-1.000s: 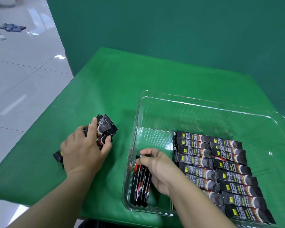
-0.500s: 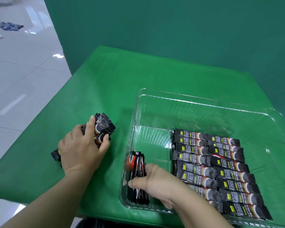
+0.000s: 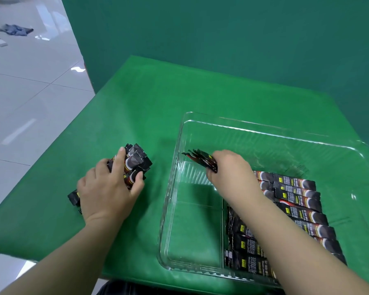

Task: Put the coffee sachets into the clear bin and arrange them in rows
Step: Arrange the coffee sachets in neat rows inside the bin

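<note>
My left hand (image 3: 107, 194) lies curled over a loose bundle of coffee sachets (image 3: 134, 165) on the table (image 3: 149, 99), fingers wrapped across the top and thumb pressed against the near side, so the slim, glossy black sticks fan out past my fingertips; one crimped end pokes out by my wrist. The table is draped in smooth, matte green cloth. My right hand (image 3: 230, 173) reaches into the clear bin (image 3: 273, 133), a shallow rectangular tray of thin, shiny plastic with rounded corners and fine ribbing low on its walls. That hand pinches a small sheaf of sachets (image 3: 202, 159), held tilted above the bin's floor near the far left part, their narrow edges splayed like a fan toward the left wall. On the right side of the bin, flat sachets (image 3: 296, 194) lie in two neat columns, each one a long black strip with a yellow mark and a pale swirl, stacked edge to edge; my right forearm crosses over the left column. Pale glossy floor tiles (image 3: 30, 92) show off to the left.
</note>
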Demonstrator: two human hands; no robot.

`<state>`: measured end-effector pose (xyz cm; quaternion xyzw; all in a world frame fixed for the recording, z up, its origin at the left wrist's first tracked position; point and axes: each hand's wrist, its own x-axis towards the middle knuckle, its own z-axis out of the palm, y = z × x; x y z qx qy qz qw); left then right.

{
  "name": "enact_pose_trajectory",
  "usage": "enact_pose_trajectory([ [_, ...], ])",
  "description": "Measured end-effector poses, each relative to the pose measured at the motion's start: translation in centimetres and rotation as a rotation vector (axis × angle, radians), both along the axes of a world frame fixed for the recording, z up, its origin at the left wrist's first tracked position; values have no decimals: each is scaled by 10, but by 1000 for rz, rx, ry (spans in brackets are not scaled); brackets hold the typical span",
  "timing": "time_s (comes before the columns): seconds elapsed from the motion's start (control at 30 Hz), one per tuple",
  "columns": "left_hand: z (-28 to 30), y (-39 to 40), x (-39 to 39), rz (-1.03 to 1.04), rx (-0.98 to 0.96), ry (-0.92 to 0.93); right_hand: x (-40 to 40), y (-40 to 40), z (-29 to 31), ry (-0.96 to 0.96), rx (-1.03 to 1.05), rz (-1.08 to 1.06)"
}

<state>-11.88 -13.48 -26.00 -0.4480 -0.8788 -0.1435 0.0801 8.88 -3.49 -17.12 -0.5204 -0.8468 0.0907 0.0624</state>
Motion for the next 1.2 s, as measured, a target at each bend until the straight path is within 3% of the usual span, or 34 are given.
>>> enact_pose_trajectory([
  [0.13,0,0,0,6,-5,1,-4,11,-17,-157,48,128],
  [0.4,0,0,0,9,-5,0,9,18,-6,-75,6,93],
  [0.63,1,0,1,-2,9,-10,-2,21,-14,-212,-110,267],
  [0.73,1,1,1,3,6,-12,-5,23,-22,-250,-67,257],
  [1.0,0,0,0,7,7,-10,-8,23,-31,-239,30,208],
  [1.2,1,0,1,4,9,-5,-7,26,-23,-153,-29,210],
])
